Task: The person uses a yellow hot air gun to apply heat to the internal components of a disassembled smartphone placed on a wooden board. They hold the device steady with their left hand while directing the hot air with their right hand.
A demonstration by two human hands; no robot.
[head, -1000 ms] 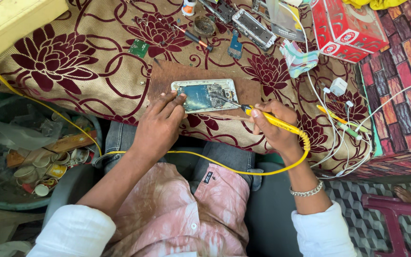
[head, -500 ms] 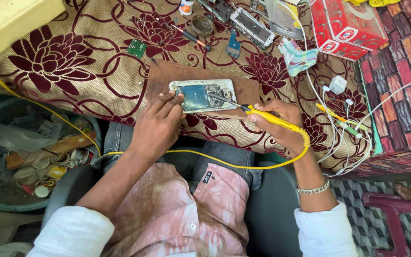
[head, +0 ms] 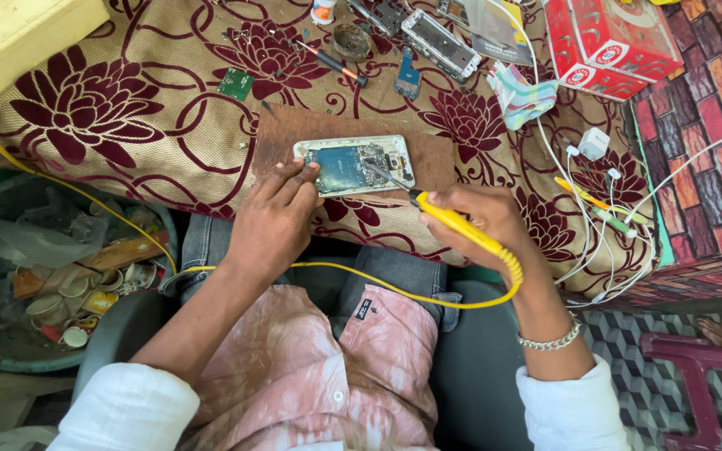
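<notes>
An opened phone (head: 353, 164) with its insides showing lies on a brown board (head: 436, 159) on the floral cloth. My left hand (head: 277, 219) rests on the board with its fingertips pressing the phone's near left edge. My right hand (head: 482, 221) grips a yellow soldering iron (head: 453, 221) like a pen. Its metal tip touches the parts in the right half of the phone. The iron's yellow cord (head: 361, 280) loops across my lap and runs off to the left.
A small green circuit board (head: 236, 83), a screwdriver (head: 336, 63), a round tin (head: 351, 38) and another phone frame (head: 438, 42) lie at the back. A red box (head: 612, 42) stands at the right, with white cables and a charger (head: 595, 144). A bin of rubbish (head: 52, 276) sits at my left.
The view has shifted slightly. My right hand has drawn the soldering iron a little, its tip staying on the phone. My left hand keeps its hold.
</notes>
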